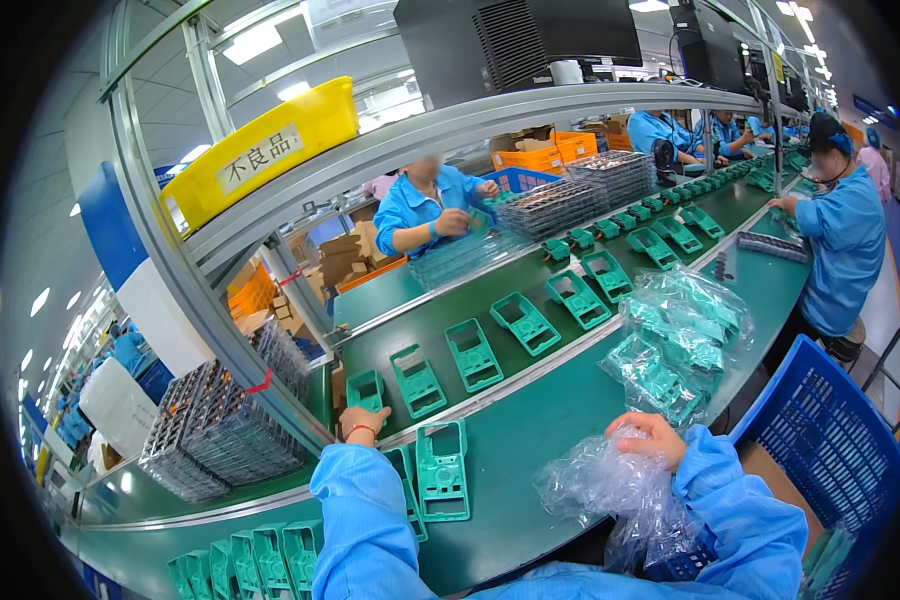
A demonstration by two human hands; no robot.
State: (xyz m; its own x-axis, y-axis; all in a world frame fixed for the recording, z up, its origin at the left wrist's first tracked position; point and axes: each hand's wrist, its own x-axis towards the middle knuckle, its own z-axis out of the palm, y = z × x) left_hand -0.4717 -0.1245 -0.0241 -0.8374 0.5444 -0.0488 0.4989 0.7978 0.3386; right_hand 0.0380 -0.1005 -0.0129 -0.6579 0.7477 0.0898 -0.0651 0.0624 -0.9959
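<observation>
My left hand reaches to the near edge of the belt, its fingers closed on the near end of a green plastic housing. More green housings lie in a row along the dark green belt, the closest being an open-framed housing. By my left forearm, two housings overlap on the worktop, one of them a housing in full view. My right hand grips crumpled transparent plastic bags over the worktop's front edge. Beyond it lies a heap of bagged green housings.
A blue crate stands at my right. Several housings stand lined up at lower left, near stacked trays. A metal frame post and yellow bin rise at left. Co-workers sit across the belt and stand at right.
</observation>
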